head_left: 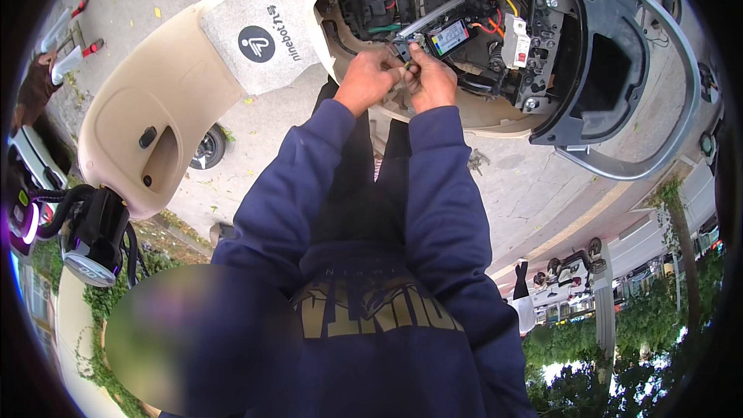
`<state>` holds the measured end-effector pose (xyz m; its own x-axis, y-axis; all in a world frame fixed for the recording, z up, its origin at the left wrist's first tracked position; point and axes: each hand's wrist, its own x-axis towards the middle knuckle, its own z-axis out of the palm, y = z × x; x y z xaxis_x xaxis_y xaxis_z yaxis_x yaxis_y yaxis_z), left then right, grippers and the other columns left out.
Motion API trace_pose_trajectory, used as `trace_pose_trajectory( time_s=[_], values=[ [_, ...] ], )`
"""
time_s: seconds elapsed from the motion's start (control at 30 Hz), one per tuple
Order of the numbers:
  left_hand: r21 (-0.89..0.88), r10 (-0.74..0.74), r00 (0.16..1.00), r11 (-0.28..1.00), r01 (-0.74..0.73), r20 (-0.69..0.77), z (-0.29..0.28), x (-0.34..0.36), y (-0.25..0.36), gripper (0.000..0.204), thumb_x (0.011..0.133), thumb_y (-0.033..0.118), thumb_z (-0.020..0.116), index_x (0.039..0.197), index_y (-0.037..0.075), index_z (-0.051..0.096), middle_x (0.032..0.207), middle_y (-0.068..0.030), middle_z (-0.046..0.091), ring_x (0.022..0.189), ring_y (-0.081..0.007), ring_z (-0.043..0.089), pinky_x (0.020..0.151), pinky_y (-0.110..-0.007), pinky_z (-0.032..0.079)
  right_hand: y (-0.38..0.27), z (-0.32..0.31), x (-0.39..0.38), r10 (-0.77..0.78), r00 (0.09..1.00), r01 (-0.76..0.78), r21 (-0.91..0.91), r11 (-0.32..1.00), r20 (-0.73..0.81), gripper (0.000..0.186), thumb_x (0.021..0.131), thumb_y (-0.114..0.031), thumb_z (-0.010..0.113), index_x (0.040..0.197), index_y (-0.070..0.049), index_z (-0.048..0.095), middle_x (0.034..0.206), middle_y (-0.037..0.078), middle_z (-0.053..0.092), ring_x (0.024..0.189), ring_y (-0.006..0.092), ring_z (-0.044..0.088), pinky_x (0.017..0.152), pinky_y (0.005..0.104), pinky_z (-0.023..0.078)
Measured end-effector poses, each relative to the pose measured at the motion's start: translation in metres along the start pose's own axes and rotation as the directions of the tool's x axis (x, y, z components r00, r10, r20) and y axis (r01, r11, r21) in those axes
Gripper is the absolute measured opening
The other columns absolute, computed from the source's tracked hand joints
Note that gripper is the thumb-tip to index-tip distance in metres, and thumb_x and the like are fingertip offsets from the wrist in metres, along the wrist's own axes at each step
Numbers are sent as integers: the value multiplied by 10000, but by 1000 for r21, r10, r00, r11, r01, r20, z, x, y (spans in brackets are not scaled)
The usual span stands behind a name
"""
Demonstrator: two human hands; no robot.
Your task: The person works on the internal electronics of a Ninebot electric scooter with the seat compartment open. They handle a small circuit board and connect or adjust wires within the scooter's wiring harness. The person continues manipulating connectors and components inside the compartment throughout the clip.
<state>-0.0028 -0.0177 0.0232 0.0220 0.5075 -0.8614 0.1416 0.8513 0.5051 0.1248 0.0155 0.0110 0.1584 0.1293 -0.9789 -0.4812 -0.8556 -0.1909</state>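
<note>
Both my hands meet over the near edge of the opened body of a beige electric scooter (168,70). My left hand (365,79) is closed in a pinch, its fingertips against those of my right hand (432,81), which is pinched too. A tiny greenish piece shows between them, too small to name. Just beyond my fingers lies a black box with a bright label (450,37), beside a grey metal bar (430,18). To their right are yellow and red wires (505,4) and a white breaker with a red switch (516,44).
A grey rear grab rail (691,70) curves around the black tail piece (607,62) at right. At left are a grey foot mat (259,42) and the handlebar display (90,269). Another person (35,93) is at far left; parked vehicles and trees stand at lower right.
</note>
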Motion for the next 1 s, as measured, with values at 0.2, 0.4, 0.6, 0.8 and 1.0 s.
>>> trace_pose_trajectory(
  time_s=[0.2, 0.4, 0.6, 0.8, 1.0],
  values=[
    [-12, 95, 994, 995, -96, -51, 3, -5, -3, 174, 862, 81, 660, 971, -53, 668, 837, -73, 680, 735, -112, 604, 657, -271, 495, 1, -14, -24, -85, 985, 122, -261, 958, 150, 157, 868, -97, 733, 923, 22, 648, 794, 45, 637, 646, 113, 583, 519, 218, 479],
    [-167, 37, 999, 985, -34, 15, 3, -2, 2, 166, 913, 83, 639, 1016, -46, 658, 898, -62, 681, 733, -98, 612, 654, -252, 504, 8, -7, -28, -164, 982, 178, -167, 970, 93, 132, 866, -83, 735, 933, 3, 660, 745, 19, 625, 597, 87, 549, 534, 230, 480],
    [-200, 104, 994, 974, -107, -24, 7, 6, -4, 167, 913, 88, 625, 1001, -50, 657, 848, -61, 675, 691, -91, 601, 614, -251, 492, 20, 3, -24, -201, 979, 200, 45, 979, 25, 90, 882, -45, 700, 912, 19, 644, 729, 27, 621, 497, 74, 493, 447, 229, 400],
    [-198, 43, 999, 979, -49, -34, 9, 4, 0, 172, 868, 118, 633, 925, -38, 675, 776, -95, 702, 653, -116, 635, 631, -285, 507, 21, 7, -22, -193, 980, 196, 100, 976, -36, 95, 881, -70, 714, 884, 0, 651, 712, 21, 620, 522, 82, 520, 463, 221, 425],
    [-364, -21, 999, 931, 33, 36, 4, -2, 9, 145, 918, 75, 613, 999, -40, 646, 803, -45, 657, 684, -87, 589, 624, -246, 486, 12, 4, -24, -184, 981, 187, -48, 981, 63, 115, 876, -107, 735, 879, -19, 661, 692, -4, 592, 557, 77, 533, 483, 199, 443]
  ],
)
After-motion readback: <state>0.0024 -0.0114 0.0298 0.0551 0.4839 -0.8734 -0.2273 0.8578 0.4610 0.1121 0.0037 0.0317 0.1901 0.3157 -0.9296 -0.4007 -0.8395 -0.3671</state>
